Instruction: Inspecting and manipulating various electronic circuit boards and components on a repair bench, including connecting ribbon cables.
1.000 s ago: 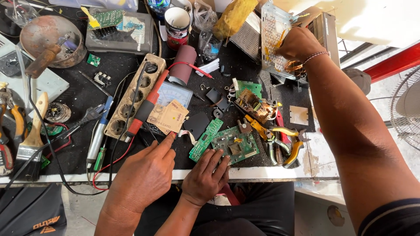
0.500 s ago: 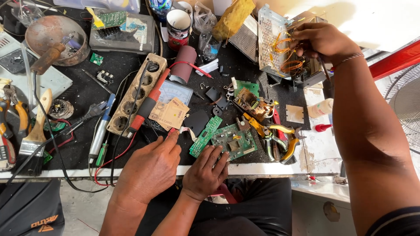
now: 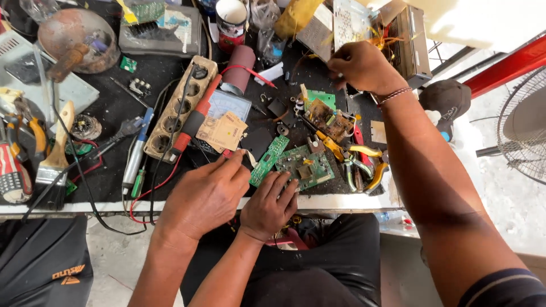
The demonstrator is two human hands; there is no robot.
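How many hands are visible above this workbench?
3. Large hand and smaller hand side by side at the front edge, by the green circuit boards; third hand at the back, at the wired casing. None seems hidden.

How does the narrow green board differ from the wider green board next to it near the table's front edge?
The narrow green board is a slim strip lying diagonally; the wider green board is roughly square. The narrow green board looks nearly flat, while the wider green board carries raised parts. Both are green and lie on the black mat.
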